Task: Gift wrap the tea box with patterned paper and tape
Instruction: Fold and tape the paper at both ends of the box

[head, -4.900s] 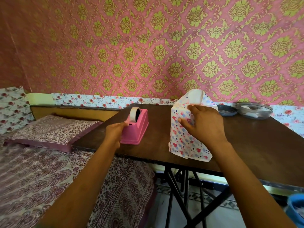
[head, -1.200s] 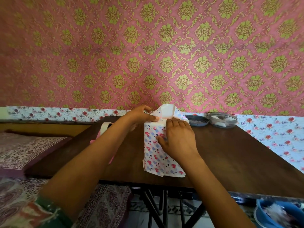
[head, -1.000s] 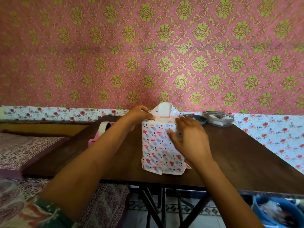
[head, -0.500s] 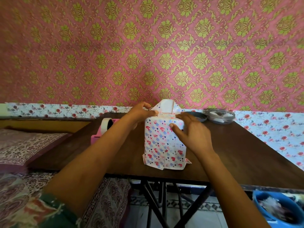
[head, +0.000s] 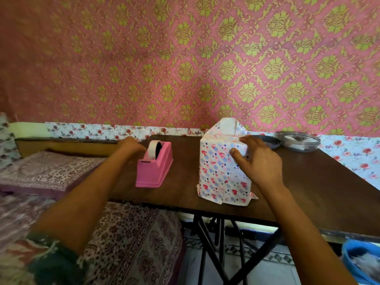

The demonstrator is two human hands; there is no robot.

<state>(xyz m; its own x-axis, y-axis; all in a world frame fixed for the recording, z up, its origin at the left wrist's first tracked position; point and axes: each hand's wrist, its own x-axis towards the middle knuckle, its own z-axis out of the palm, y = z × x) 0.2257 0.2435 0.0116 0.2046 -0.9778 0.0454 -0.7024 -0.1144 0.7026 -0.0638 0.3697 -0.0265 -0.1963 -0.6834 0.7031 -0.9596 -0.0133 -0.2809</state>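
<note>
The tea box (head: 218,171) stands upright near the front edge of the dark wooden table (head: 308,182), covered in white paper with red and blue hearts. A paper flap (head: 227,126) sticks up at its top end. My right hand (head: 259,161) grips the box's upper right side, thumb on the front face. A pink tape dispenser (head: 155,167) with a white roll stands left of the box. My left hand (head: 132,146) rests against the dispenser's far left side by the roll; its fingers are partly hidden and blurred.
Two shallow round dishes (head: 298,140) sit at the table's back right, by the patterned wall. A bed with a printed cover (head: 51,175) lies left of the table. A blue tub (head: 362,262) stands on the floor at the lower right.
My left hand has left the top of the box and gone left to the tape dispenser. My right hand has slid to the box's upper right side. The view has shifted left.
</note>
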